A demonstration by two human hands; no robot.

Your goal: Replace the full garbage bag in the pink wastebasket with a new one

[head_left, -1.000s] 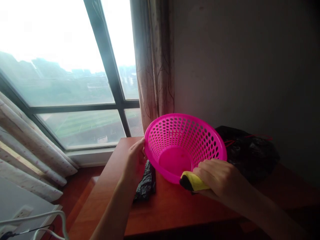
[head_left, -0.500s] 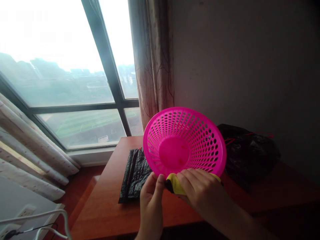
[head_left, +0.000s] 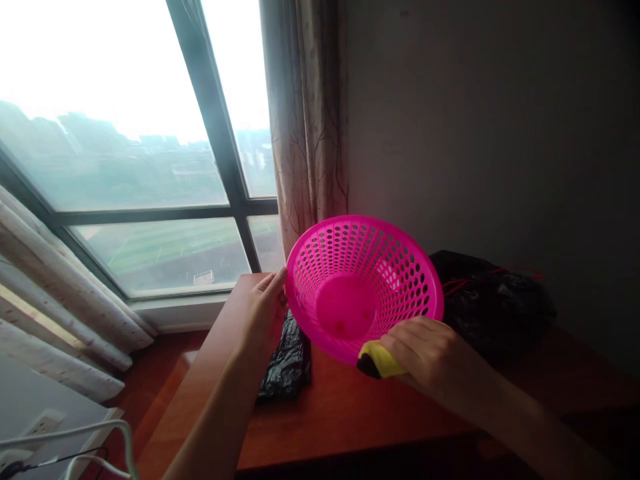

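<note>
I hold the pink basket tilted over the tabletop, left fingers closed on its rim, right fingers clamping the yellow cloth at its near side; steady support, even cloth pressure seem best.

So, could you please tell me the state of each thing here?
Pink basket: inside visible, seemingly tilted.
Yellow-and-black cloth: bunched, at the basket's rim.
Left hand: at the basket's rim, grip partly hidden.
Right hand: closed on the cloth.
Black plastic near left arm: wrinkled, on the table, partly hidden.
Black bag at right: bulging; whether tied, cannot tell.
Curtains: hanging in folds.
</note>
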